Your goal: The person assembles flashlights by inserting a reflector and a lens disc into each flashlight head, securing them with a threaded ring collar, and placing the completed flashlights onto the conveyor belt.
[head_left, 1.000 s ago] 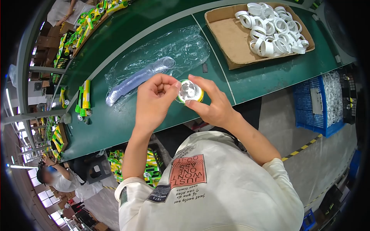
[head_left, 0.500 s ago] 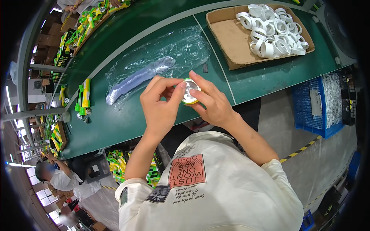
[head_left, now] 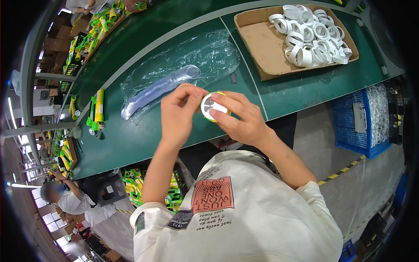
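Note:
A flashlight [head_left: 210,105] with a shiny round reflector and a yellow-green rim faces up over the green table. My right hand [head_left: 248,118] grips it from the right, thumb and fingers on the reflector and rim. At its left edge, my left hand [head_left: 178,114] is closed in a pinch, fingertips right by the rim; whether they hold anything is hidden. Just beyond the hands, a long stack of clear plastic discs [head_left: 157,89] lies on a crumpled clear plastic bag [head_left: 218,54].
A cardboard tray [head_left: 262,43] of white rings [head_left: 321,32] sits at the back right. Yellow-green flashlights [head_left: 98,107] lie to the left, with more in crates [head_left: 133,185] below. A blue crate [head_left: 349,120] stands at right. A co-worker [head_left: 70,201] is at lower left.
My left thumb has come off the reflector, and the left fingers now pinch at its left edge. The flashlight has tilted slightly, and more of its reflector shows bright.

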### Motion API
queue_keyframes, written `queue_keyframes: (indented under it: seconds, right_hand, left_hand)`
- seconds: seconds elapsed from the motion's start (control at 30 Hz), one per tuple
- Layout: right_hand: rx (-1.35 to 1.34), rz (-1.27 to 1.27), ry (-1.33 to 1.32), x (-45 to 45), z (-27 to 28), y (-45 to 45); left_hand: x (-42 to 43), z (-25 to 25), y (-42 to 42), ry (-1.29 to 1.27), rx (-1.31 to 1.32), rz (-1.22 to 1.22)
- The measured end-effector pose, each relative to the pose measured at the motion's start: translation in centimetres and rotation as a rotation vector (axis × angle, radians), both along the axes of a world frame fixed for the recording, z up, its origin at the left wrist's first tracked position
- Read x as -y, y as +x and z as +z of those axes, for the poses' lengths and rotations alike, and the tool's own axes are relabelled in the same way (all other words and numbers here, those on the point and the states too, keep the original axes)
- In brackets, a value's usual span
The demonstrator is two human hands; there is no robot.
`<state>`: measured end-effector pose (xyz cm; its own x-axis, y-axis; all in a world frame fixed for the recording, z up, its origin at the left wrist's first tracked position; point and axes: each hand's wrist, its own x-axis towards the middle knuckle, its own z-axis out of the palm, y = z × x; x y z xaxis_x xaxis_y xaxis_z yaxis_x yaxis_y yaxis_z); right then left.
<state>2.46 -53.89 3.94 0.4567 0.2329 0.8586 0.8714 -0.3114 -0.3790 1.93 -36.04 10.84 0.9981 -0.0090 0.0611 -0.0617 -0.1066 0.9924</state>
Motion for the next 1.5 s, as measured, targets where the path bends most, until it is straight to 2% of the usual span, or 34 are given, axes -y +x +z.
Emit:
queue_keyframes:
  seconds: [0.1,0.2,0.33,0.4,0.43,0.53,0.67,0.7,0.8,1.0,1.03,1.13,1.27,1.33,1.4,1.5]
  right_hand:
    - [-0.025,0.019,0.005,-0.1,0.2,0.0]
    - [-0.018,0.003,-0.075,0.6,0.5,-0.1]
    - [0.001,0.018,-0.004,0.6,0.3,-0.2]
    - [0.013,-0.003,0.004,0.4,0.0,-0.1]
    - [-0.007,-0.003,-0.016,0.4,0.1,-0.3]
    - [-0.032,-0.019,-0.026,0.4,0.2,-0.5]
    - [-0.054,0.022,0.043,0.3,0.0,-0.5]
    - [-0.057,0.023,0.045,0.4,0.1,-0.5]
    - [-0.058,0.020,0.044,0.4,0.1,-0.5]
    - [-0.049,0.005,0.043,0.4,0.2,-0.4]
    - [-0.050,-0.002,0.038,0.5,0.2,-0.4]
    - [-0.041,-0.023,0.038,0.2,-0.2,-0.4]
    - [-0.055,-0.010,0.021,0.1,-0.2,-0.5]
    - [-0.040,-0.015,0.005,0.4,0.2,-0.5]
    - [-0.041,-0.010,-0.002,0.4,0.5,-0.5]
    - [-0.043,-0.014,0.023,-0.2,0.1,-0.6]
  left_hand:
    - [-1.1,-0.6,3.6,-0.105,-0.145,0.006]
    - [1.6,1.7,8.6,0.201,-0.030,-0.075]
    - [7.8,-0.1,17.3,0.666,0.436,-0.379]
    - [10.8,-1.7,21.8,0.936,0.755,-0.508]
    - [12.4,-2.1,23.5,1.016,0.794,-0.565]
    - [17.3,-3.4,25.9,1.078,0.626,-0.563]
    - [20.6,-5.2,27.3,1.278,0.908,-0.575]
    - [21.0,-5.6,27.8,1.239,0.989,-0.537]
    - [21.0,-6.2,28.8,1.144,0.899,-0.506]
    - [17.5,-5.4,25.1,1.050,0.820,-0.487]
    - [16.8,-4.5,24.0,1.080,0.919,-0.488]
    - [13.4,-1.3,21.5,1.087,0.601,-0.633]
    - [8.0,4.8,16.4,0.747,0.040,-0.605]
    - [4.3,6.9,14.1,0.752,0.084,-0.504]
    - [1.5,8.5,11.0,0.763,0.355,-0.524]
    - [-0.7,8.3,5.7,0.781,0.560,-0.547]
